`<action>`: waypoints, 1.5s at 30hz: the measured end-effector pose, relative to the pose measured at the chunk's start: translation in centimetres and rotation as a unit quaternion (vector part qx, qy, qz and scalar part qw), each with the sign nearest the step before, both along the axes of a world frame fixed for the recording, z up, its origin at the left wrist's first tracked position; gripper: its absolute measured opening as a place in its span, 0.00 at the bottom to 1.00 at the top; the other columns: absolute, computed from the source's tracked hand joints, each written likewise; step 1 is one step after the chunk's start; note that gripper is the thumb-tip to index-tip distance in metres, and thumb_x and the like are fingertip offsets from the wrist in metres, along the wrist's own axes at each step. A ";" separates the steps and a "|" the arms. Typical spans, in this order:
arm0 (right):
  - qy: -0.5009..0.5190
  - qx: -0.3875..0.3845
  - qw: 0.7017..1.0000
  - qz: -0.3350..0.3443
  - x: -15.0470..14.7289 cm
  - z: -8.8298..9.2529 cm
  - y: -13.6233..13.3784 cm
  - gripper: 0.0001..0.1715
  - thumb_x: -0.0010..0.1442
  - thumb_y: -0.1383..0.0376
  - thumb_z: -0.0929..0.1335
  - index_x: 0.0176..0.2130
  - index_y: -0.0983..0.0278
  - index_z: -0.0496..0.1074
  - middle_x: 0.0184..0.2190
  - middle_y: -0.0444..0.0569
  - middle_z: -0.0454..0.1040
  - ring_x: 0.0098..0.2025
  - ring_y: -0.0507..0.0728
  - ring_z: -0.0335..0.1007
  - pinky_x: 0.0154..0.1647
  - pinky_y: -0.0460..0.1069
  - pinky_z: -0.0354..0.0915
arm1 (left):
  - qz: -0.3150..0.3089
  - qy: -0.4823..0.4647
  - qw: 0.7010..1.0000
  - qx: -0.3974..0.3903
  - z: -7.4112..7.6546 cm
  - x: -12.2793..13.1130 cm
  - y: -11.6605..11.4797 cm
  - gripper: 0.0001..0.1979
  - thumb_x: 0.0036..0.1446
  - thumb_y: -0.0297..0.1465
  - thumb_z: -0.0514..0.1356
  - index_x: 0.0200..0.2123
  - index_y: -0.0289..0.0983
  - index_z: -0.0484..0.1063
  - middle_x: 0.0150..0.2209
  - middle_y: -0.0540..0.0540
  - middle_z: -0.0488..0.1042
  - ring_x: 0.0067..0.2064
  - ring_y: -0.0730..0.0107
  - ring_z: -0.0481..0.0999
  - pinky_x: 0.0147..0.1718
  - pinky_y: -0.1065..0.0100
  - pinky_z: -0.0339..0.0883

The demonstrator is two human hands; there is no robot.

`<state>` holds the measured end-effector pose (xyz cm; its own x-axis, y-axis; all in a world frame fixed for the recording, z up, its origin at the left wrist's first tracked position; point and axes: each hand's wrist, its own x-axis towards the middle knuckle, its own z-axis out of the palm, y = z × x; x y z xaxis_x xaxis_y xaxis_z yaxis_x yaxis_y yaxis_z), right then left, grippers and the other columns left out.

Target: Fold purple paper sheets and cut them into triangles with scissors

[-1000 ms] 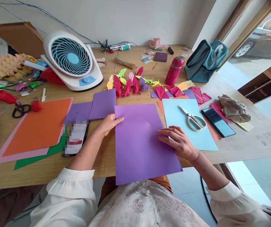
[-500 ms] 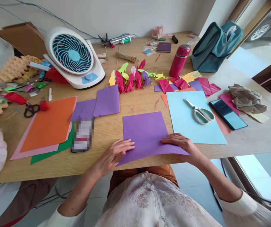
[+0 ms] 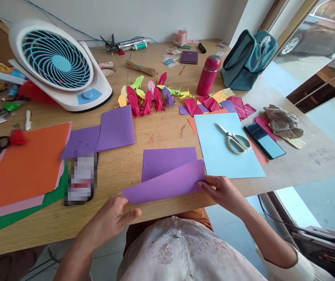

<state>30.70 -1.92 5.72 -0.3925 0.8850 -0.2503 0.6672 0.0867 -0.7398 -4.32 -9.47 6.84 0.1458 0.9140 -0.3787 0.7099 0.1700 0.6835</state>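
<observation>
Newly, the near side of the purple sheet had risen and turned back over the rest, beside the light-blue sheet at the table's front, so a fold looked begun but uncreased. The right hand pinched its right end; the left hand, thumb spread from fingers, was at the left corner, contact unclear.

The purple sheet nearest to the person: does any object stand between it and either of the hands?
Nothing visible does. The right hand holds the purple sheet at its right end; the left hand is at its left end, with no object between.
</observation>
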 end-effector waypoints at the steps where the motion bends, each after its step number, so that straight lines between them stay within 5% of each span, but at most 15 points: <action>1: -0.002 -0.011 1.000 -0.009 -0.1 0.0 0.0 0.24 0.67 0.52 0.61 0.24 0.61 0.57 0.22 0.39 0.48 0.27 0.51 0.42 0.26 0.47 0.45 | 0.015 0.001 1.000 -0.014 0.0 0.3 0.6 0.26 0.54 0.59 0.59 0.37 0.43 0.80 0.35 0.44 0.82 0.39 0.52 0.79 0.39 0.59 0.72; 10: -0.034 0.003 0.996 -0.086 -1.4 -0.4 0.7 0.27 0.65 0.48 0.61 0.24 0.59 0.51 0.19 0.38 0.47 0.24 0.51 0.42 0.23 0.47 0.45 | 0.055 -0.011 0.998 -0.014 0.4 0.8 6.2 0.18 0.57 0.47 0.59 0.24 0.40 0.68 0.24 0.52 0.70 0.28 0.67 0.68 0.27 0.69 0.58; 12: -0.041 0.019 0.994 -0.097 -1.7 -0.6 1.0 0.24 0.65 0.49 0.62 0.25 0.59 0.58 0.18 0.38 0.53 0.23 0.51 0.46 0.22 0.47 0.48 | 0.055 0.017 0.998 -0.007 0.7 1.0 6.9 0.19 0.58 0.47 0.57 0.22 0.40 0.62 0.22 0.53 0.65 0.26 0.70 0.63 0.25 0.69 0.54; 15: -0.051 0.045 0.990 -0.121 -2.0 -1.3 1.3 0.20 0.64 0.50 0.63 0.39 0.61 0.73 0.19 0.40 0.64 0.21 0.53 0.56 0.24 0.47 0.54 | 0.053 0.056 0.997 0.016 0.9 1.3 7.7 0.20 0.60 0.46 0.54 0.23 0.41 0.54 0.20 0.55 0.58 0.24 0.71 0.56 0.25 0.68 0.49; 19: -0.080 0.075 0.983 -0.145 -2.3 -2.1 1.4 0.26 0.63 0.51 0.62 0.50 0.64 0.75 0.20 0.42 0.71 0.21 0.55 0.63 0.26 0.49 0.57 | 0.032 0.051 0.998 0.025 0.7 1.2 8.4 0.20 0.61 0.47 0.53 0.24 0.42 0.54 0.20 0.55 0.58 0.24 0.70 0.57 0.25 0.68 0.49; 24: -0.093 0.083 0.980 -0.153 -2.4 -2.2 1.1 0.29 0.64 0.52 0.61 0.56 0.66 0.72 0.20 0.42 0.72 0.21 0.56 0.66 0.26 0.49 0.58 | -0.006 -0.037 0.999 -0.035 0.5 0.5 7.5 0.13 0.57 0.45 0.60 0.31 0.42 0.67 0.27 0.52 0.71 0.30 0.66 0.70 0.30 0.68 0.59; 31: -0.108 0.090 0.979 -0.147 -2.4 -2.1 0.0 0.29 0.66 0.53 0.60 0.59 0.64 0.69 0.22 0.42 0.74 0.22 0.57 0.70 0.24 0.48 0.57 | 0.030 0.030 0.995 -0.090 0.9 1.3 3.5 0.18 0.62 0.44 0.55 0.28 0.42 0.51 0.21 0.57 0.62 0.24 0.71 0.58 0.25 0.69 0.51; 35: -0.138 0.101 0.975 -0.144 -2.8 -2.2 -0.2 0.27 0.66 0.54 0.60 0.58 0.63 0.70 0.22 0.43 0.75 0.22 0.57 0.70 0.22 0.48 0.54 | 0.058 0.047 0.994 -0.084 0.8 2.1 3.6 0.16 0.62 0.47 0.54 0.31 0.43 0.56 0.20 0.57 0.64 0.23 0.69 0.61 0.25 0.68 0.52; 38: -0.158 0.114 0.971 -0.139 -2.9 -2.2 -0.1 0.25 0.67 0.55 0.60 0.57 0.61 0.71 0.22 0.43 0.76 0.22 0.57 0.71 0.22 0.48 0.53 | 0.095 0.076 0.992 -0.027 0.4 2.7 4.3 0.17 0.60 0.48 0.57 0.44 0.43 0.64 0.27 0.54 0.72 0.27 0.65 0.71 0.29 0.66 0.62; 41: -0.175 0.126 0.967 -0.136 -3.0 -2.1 0.0 0.22 0.67 0.57 0.61 0.56 0.60 0.71 0.23 0.42 0.76 0.22 0.56 0.70 0.23 0.47 0.52 | 0.115 0.128 0.984 0.034 0.0 3.3 4.6 0.29 0.62 0.46 0.58 0.62 0.40 0.60 0.42 0.44 0.78 0.39 0.58 0.79 0.38 0.61 0.70; 45: -0.208 0.125 0.962 -0.128 -3.1 -2.2 -0.1 0.21 0.69 0.58 0.61 0.57 0.59 0.71 0.24 0.42 0.77 0.23 0.57 0.71 0.24 0.47 0.51 | 0.058 0.216 0.956 0.188 -0.1 4.5 4.1 0.28 0.68 0.43 0.55 0.66 0.37 0.61 0.58 0.34 0.72 0.58 0.49 0.73 0.54 0.52 0.69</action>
<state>27.64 -1.99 3.52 -0.0658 0.9922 -0.1063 0.9242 0.0204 -0.3815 0.21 -5.36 6.74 -0.0602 0.9979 -0.0222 0.9310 0.0641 0.3594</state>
